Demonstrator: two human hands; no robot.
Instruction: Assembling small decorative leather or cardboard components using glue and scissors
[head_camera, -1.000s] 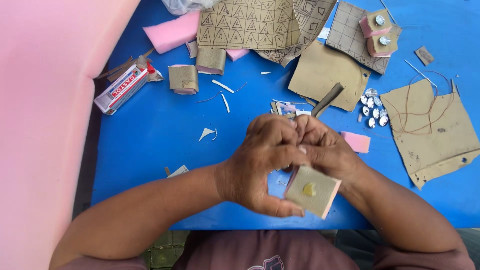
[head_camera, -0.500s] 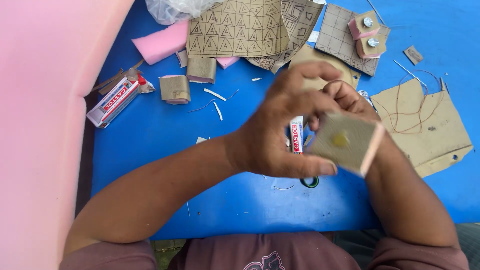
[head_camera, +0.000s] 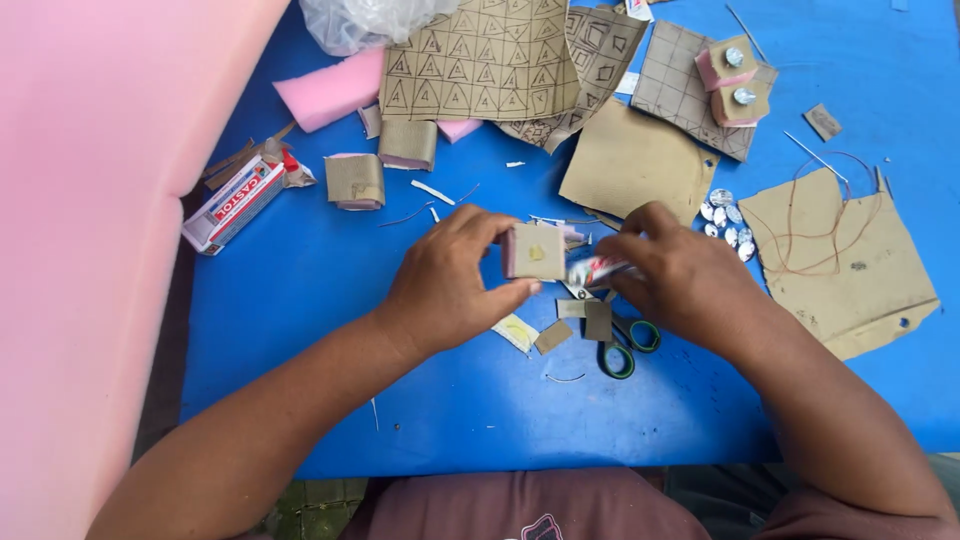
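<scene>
My left hand (head_camera: 445, 285) grips a small square block (head_camera: 534, 251) covered in brown cardboard, with a pink foam edge and a yellowish dab in the middle of its face. My right hand (head_camera: 685, 275) holds a small glue tube (head_camera: 598, 269), its tip close to the block's right side. Both hands hover above the blue table (head_camera: 300, 290). Under my right hand lie scissors (head_camera: 622, 345) with green-rimmed handles and a few small cardboard scraps (head_camera: 575, 320).
Patterned cardboard sheets (head_camera: 480, 60) and plain cardboard pieces (head_camera: 845, 260) lie at the back and right. Two finished blocks with shiny round pieces (head_camera: 735, 75) sit top right; loose round mirrors (head_camera: 728, 218) lie nearby. A glue box (head_camera: 235, 200), pink foam (head_camera: 330, 88) and wrapped blocks (head_camera: 355, 180) are on the left.
Both hands came apart from a tight cluster. The block went from low right to my left hand at centre, and the glue tube now shows in my right hand beside it.
</scene>
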